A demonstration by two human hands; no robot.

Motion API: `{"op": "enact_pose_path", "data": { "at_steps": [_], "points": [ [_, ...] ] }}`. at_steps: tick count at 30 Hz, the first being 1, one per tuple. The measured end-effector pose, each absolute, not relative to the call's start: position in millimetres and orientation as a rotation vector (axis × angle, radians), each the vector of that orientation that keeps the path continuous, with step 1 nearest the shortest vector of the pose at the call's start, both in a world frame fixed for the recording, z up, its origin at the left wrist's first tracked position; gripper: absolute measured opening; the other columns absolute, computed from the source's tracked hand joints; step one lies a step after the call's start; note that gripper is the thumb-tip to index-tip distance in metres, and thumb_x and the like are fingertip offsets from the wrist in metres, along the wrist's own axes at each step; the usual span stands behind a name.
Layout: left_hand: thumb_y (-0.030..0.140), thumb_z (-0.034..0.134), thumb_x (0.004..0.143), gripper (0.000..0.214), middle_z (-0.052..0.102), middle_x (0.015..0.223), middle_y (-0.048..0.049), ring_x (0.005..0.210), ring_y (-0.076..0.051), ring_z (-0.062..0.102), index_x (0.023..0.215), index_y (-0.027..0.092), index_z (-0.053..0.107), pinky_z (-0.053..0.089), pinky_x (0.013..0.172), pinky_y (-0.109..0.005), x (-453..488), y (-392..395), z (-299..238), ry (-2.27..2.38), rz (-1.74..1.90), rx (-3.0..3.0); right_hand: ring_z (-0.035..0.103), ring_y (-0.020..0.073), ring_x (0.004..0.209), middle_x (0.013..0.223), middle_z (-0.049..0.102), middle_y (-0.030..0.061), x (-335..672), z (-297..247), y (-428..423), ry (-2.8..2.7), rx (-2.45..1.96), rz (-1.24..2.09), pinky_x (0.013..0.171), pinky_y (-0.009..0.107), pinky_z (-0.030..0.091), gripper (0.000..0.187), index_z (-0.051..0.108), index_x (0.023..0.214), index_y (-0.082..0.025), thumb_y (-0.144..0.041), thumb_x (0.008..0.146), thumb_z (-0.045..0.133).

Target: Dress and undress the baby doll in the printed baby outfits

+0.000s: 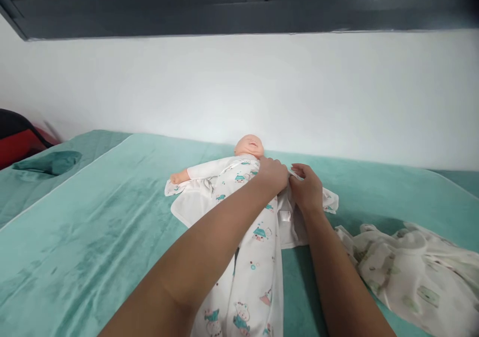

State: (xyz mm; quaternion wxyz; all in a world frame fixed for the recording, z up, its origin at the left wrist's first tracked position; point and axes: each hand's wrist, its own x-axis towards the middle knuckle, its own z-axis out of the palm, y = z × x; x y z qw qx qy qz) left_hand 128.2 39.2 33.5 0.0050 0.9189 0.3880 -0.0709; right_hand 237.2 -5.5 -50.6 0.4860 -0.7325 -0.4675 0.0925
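A baby doll [249,146] lies on its back, its head toward the wall. It wears a white one-piece [258,234] printed with teal houses and animals. Spread open beneath its upper body is a white baby jacket [190,204], with a printed cuff sticking out at each side. The doll's bare hand [179,176] shows on the left, past a white sleeve. My left hand [274,173] is closed on white cloth by the doll's shoulder. Close beside it, my right hand [306,187] pinches the jacket's edge with bent fingers. The doll's other arm is hidden.
A teal cover [112,227] spreads over the bed, slightly wrinkled. At right lies a crumpled pale baby garment [415,272]. A white wall [239,87] rises behind the bed under a dark window frame [149,12]. A red and black object [18,140] stands far left.
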Motion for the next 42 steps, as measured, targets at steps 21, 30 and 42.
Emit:
{"op": "enact_pose_path", "data": {
  "at_steps": [21, 30, 42],
  "points": [
    [0.015, 0.052, 0.086, 0.029, 0.064, 0.11, -0.0101, 0.092, -0.025, 0.063, 0.114, 0.018, 0.057, 0.047, 0.074, -0.035, 41, 50, 103, 1.477, 0.112, 2.874, 0.062, 0.013, 0.077, 0.09, 0.068, 0.002, 270, -50, -9, -0.323, -1.214, 0.662, 0.058, 0.021, 0.047, 0.035, 0.064, 0.083, -0.02, -0.009, 0.05, 0.057],
    [0.02, 0.049, 0.091, 0.025, 0.066, 0.117, -0.0102, 0.106, -0.028, 0.063, 0.114, 0.017, 0.061, 0.048, 0.085, -0.04, 76, 35, 54, 1.302, 0.222, 2.788, 0.061, 0.0199, 0.105, 0.107, 0.067, 0.0021, 256, -40, -10, -0.469, -1.277, 0.335, 0.09, 0.038, 0.051, 0.022, 0.065, 0.094, -0.023, -0.028, 0.074, 0.06],
    [0.044, 0.061, 0.088, 0.042, 0.051, 0.138, -0.0087, 0.131, -0.024, 0.048, 0.123, 0.022, 0.054, 0.037, 0.112, -0.038, -49, 19, -4, 1.36, 1.11, 1.8, 0.029, 0.0262, 0.147, 0.157, 0.039, 0.0024, 161, -42, -11, -1.566, -1.375, 0.642, 0.123, 0.05, 0.019, 0.058, 0.05, 0.138, -0.033, -0.058, 0.087, 0.059]
  ]
}}
